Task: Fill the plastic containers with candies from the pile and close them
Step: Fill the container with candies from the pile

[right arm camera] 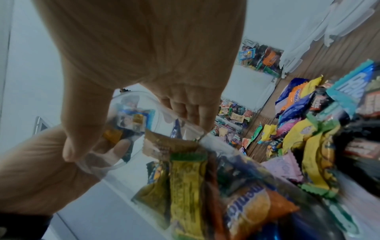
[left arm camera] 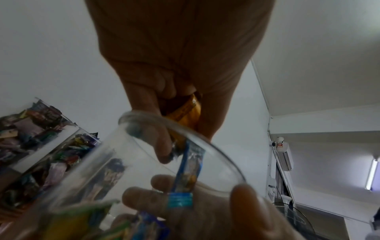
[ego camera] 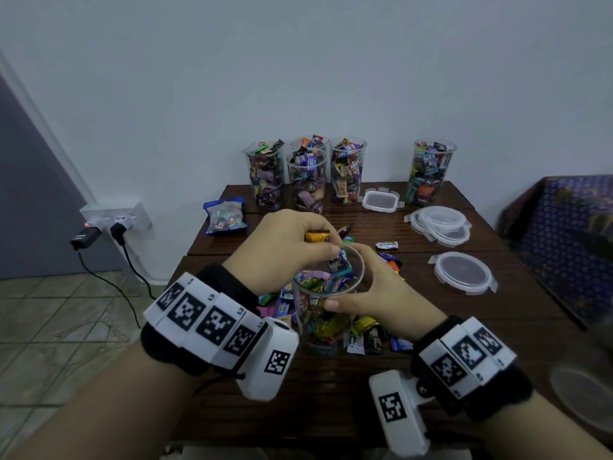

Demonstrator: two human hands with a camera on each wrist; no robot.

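The right hand (ego camera: 374, 293) grips the clear cup (ego camera: 326, 303), standing in the candy pile (ego camera: 365, 333) at the surface's near centre. The left hand (ego camera: 282, 247), fingers curled round an orange candy (ego camera: 316, 236) and a blue one, should release them low inside the rim. The cup's base stays hidden behind wrappers.

Both forearms reach forward over the table, each wrist strapped with a black band. The left hand (ego camera: 282, 250) hovers knuckles-up, fingers curled round candies (ego camera: 317, 236), thumb tip pointing right. The right hand (ego camera: 378, 290) sits lower, thumb and fingers wrapped round the cup (ego camera: 326, 293) near its rim; its fingertips are probably pressed flat, though blur obscures them.
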